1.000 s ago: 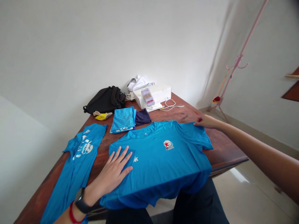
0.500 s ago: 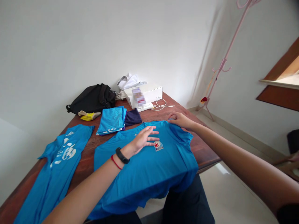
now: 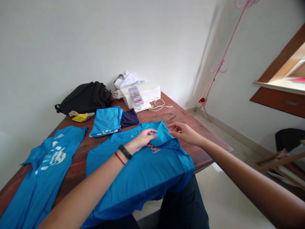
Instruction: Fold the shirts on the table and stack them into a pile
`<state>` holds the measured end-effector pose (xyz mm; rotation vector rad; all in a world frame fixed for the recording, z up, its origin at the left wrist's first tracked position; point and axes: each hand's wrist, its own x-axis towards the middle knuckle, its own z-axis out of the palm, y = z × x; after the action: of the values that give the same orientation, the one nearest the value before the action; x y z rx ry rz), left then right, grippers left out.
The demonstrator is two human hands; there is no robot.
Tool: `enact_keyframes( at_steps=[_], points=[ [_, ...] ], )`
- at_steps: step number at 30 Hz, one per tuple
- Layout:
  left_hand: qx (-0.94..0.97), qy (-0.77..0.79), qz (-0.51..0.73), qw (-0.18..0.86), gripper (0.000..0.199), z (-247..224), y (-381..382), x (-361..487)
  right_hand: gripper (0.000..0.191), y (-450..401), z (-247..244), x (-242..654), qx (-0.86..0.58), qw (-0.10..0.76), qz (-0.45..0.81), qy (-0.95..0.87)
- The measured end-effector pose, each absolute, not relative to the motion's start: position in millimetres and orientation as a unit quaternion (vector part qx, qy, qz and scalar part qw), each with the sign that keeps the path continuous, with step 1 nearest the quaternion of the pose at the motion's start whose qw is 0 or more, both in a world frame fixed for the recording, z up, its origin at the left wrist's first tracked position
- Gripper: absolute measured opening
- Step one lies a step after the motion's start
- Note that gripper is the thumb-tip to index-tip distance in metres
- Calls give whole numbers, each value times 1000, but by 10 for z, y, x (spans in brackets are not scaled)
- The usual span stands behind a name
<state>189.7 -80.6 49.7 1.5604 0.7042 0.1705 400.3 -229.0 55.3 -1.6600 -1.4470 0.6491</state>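
The left hand [image 3: 144, 139] was narrowed, its fingers pinching a folded-over piece of the blue T-shirt [image 3: 133, 181] near the collar. The right hand [image 3: 184, 133] came in from the other side, its fingers loosely curled just beside the turned-up flap [image 3: 162, 135]. From this angle, I could not quite tell whether they gripped the cloth or only neared it.

The shirt lay across the near edge of the wooden table [image 3: 183, 124], its lower part hanging toward the person's dark trousers [image 3: 183, 206]. Its red-star badge [image 3: 156, 150] sat just below the fold, partly covered, so any wording on it was too small to read. A small white logo [image 3: 132, 136] showed near the neckline, but no brand could be made out.

To the left lay a second blue T-shirt [image 3: 46, 165], with large white lettering [image 3: 54, 156] that was too stylised to read. Beyond the hands were a folded blue garment [image 3: 106, 121] with white print along its edge, a navy cloth [image 3: 129, 118], a black backpack [image 3: 83, 98], and a yellow item [image 3: 79, 117]. A white box [image 3: 149, 93] with a pixelated label [image 3: 135, 96] stood at the far end, with a white cable [image 3: 159, 105] beside it. The left wrist wore a black band [image 3: 125, 152] and a red string [image 3: 119, 158].
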Motion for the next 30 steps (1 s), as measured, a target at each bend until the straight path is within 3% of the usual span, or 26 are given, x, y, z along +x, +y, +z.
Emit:
enact_keyframes(
  at_steps=[4,9,14,18,22,27,30],
  points=[
    [782,297,69,543,41,403,-711,2007,57,-2558,456,4053,-719,321,218,-577],
    [842,282,99,449,37,466,-613,2247,26,-2686,315,3917,-729,291,208,-584],
    [887,267,102,362,31,589,-573,2393,10,-2792,340,3690,-667,308,148,-663],
    [918,229,122,301,30,636,-747,2301,16,-2927,341,3564,-604,257,147,-740],
    [970,70,93,211,30,675,-1104,2057,28,-3045,260,3587,-623,254,117,-731],
    [994,-26,45,95,37,623,-1462,1825,22,-3146,143,3713,-702,270,72,-656],
    [998,-11,57,33,22,527,-1534,1822,18,-3185,93,3754,-724,270,71,-631]
  ],
)
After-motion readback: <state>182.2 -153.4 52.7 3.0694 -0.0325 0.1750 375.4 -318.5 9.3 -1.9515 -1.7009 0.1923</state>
